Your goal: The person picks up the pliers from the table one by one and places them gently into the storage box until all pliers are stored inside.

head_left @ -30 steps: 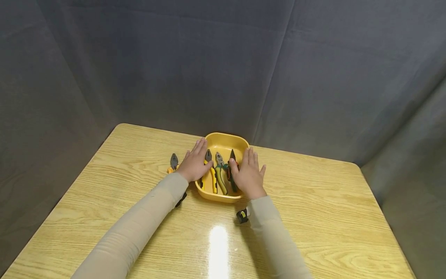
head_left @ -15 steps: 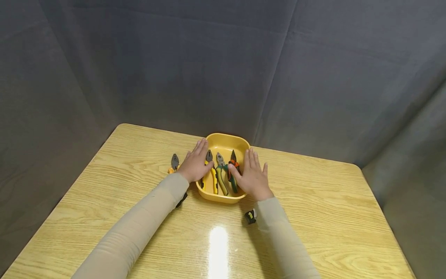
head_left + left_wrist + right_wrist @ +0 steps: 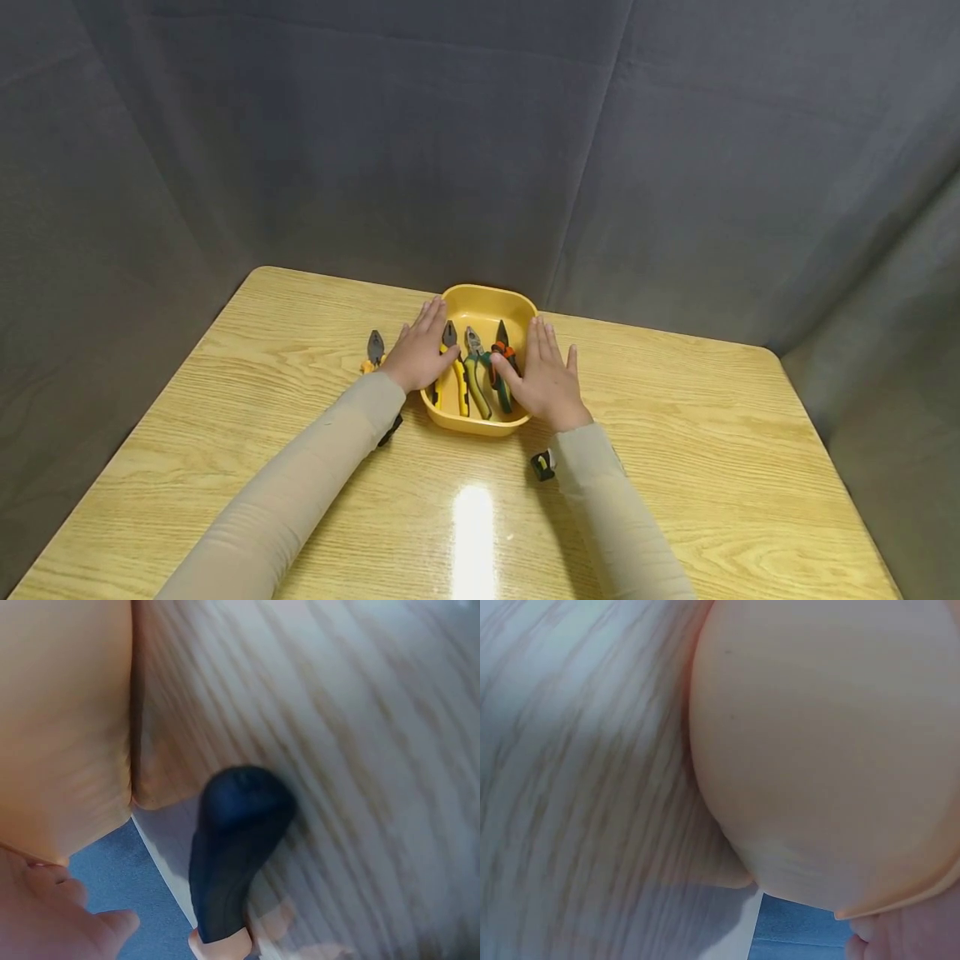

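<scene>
Yellow tray (image 3: 480,302) of upright-lying pliers (image 3: 474,371)

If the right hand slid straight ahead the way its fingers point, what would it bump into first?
Probably nothing on the table: the right hand points along the yellow tray's right side toward the grey curtain behind, though depth is unclear.

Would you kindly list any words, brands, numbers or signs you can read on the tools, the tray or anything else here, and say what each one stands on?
None can be read.
Yellow tray: no marking shows.
Pliers in the tray: any brand on the handles is too small to tell.
Pliers on the table beside the left hand: nothing readable.
Small black and yellow object by the right hand: too small to read.
Both wrist views: blurred, no text.
</scene>
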Motion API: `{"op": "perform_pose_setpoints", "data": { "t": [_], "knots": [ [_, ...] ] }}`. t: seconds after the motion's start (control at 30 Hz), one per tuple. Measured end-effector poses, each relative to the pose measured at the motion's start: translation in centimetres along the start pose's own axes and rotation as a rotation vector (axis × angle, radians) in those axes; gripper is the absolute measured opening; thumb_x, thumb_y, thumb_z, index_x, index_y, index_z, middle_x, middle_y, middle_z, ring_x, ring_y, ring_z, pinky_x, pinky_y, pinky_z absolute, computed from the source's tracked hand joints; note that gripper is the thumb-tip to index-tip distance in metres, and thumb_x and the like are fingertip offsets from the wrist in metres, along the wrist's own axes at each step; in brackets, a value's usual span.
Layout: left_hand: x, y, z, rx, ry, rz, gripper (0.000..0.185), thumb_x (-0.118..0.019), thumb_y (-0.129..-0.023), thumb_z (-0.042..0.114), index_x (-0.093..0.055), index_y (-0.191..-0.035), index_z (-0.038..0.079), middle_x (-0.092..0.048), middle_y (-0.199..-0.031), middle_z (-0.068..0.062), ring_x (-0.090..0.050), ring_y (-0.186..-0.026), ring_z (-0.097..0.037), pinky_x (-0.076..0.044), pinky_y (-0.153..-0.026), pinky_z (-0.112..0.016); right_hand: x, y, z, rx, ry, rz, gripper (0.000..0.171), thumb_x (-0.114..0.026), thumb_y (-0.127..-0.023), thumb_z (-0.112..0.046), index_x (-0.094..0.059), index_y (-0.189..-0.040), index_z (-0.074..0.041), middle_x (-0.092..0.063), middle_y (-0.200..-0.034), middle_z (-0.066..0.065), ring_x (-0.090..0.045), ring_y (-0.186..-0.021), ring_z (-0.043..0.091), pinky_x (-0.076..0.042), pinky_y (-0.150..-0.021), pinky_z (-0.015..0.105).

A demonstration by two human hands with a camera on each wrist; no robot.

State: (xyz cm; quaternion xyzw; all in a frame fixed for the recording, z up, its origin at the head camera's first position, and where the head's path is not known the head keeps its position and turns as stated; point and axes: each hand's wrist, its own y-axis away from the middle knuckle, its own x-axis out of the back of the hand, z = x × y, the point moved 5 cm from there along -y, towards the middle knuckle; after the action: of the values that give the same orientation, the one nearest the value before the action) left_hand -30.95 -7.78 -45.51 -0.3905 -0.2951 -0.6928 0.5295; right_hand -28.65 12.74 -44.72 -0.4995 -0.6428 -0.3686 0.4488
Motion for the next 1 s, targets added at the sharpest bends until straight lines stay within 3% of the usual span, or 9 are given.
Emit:
{"op": "perform_pose_setpoints", "data": {
  "t": [0.47, 0.73, 1.0],
  "knots": [
    [-0.1, 0.1, -0.1, 0.016, -0.026, 0.013, 0.075, -0.046, -0.108, 0.036, -0.006, -0.164, 0.007, -0.001, -0.171, -0.009, 0.002, -0.156, -0.025, -0.009, -0.123, -0.058, 0.0, 0.1, -0.1, 0.000, -0.013, 0.025, 0.095, -0.030, -0.102, -0.069, 0.002, -0.162, -0.002, 0.000, -0.169, 0.014, 0.002, -0.156, 0.028, 0.000, -0.121, 0.063],
    [0.3, 0.5, -0.1, 0.024, -0.064, 0.120, 0.067, -0.043, -0.108, 0.038, -0.019, -0.163, 0.008, -0.010, -0.170, -0.009, -0.005, -0.157, -0.027, -0.017, -0.121, -0.060, 0.0, 0.0, -0.1, 0.002, -0.021, 0.024, 0.095, -0.032, -0.102, -0.068, 0.002, -0.162, -0.002, 0.000, -0.169, 0.015, 0.003, -0.156, 0.029, 0.001, -0.120, 0.063],
    [1.0, 1.2, 0.1, 0.035, -0.076, 0.238, 0.057, -0.042, -0.108, 0.037, -0.038, -0.156, 0.005, -0.032, -0.162, -0.017, -0.029, -0.150, -0.035, -0.031, -0.116, -0.056, 0.0, 0.0, 0.1, -0.009, -0.026, 0.013, 0.095, -0.030, -0.102, -0.069, 0.002, -0.162, -0.003, 0.001, -0.169, 0.014, 0.003, -0.156, 0.028, 0.003, -0.121, 0.062]
  ]
}}
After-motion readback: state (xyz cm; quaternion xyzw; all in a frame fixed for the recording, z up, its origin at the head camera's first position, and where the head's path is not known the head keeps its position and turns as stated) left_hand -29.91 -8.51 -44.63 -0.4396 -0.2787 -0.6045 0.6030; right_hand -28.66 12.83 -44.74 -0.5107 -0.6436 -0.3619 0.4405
